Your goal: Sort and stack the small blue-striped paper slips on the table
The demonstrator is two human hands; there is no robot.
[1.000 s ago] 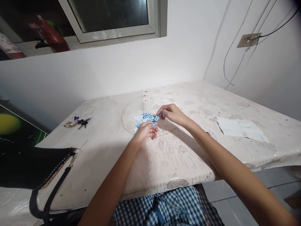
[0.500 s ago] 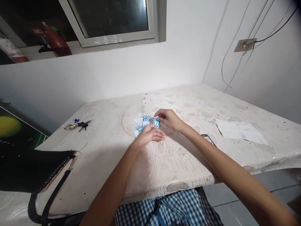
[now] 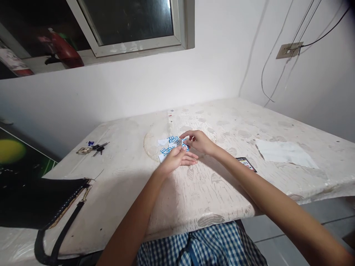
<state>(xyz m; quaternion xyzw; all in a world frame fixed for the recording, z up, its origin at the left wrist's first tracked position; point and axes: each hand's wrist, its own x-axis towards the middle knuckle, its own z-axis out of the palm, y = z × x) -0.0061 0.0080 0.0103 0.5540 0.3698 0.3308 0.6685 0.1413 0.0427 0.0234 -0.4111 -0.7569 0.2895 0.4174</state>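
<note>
A small blue-and-white card [image 3: 185, 145] sits between my two hands above the table. My left hand [image 3: 178, 158] is under it, palm partly up, with the thumb pressed on the card and the other fingers stretched to the right. From the right, my right hand [image 3: 199, 142] pinches the card's upper edge between thumb and fingertips. Whether it is one card or a thin stack, I cannot tell. Just behind and left of my hands lies a loose pile of similar blue-and-white cards [image 3: 167, 150], some showing plain white; my left hand hides part of it.
On the patterned tablecloth [image 3: 133, 147] lie keys [image 3: 99, 148] at left and a white cloth or paper [image 3: 285, 152] at right. A dark-edged flat item [image 3: 246, 164] is partly behind my right forearm. A black bag [image 3: 41, 201] with a strap occupies the left front.
Both hands stay close together over the pile. My right fingers have shifted slightly left across the card, and my left fingers reach a little further right. The view has tilted slightly.
</note>
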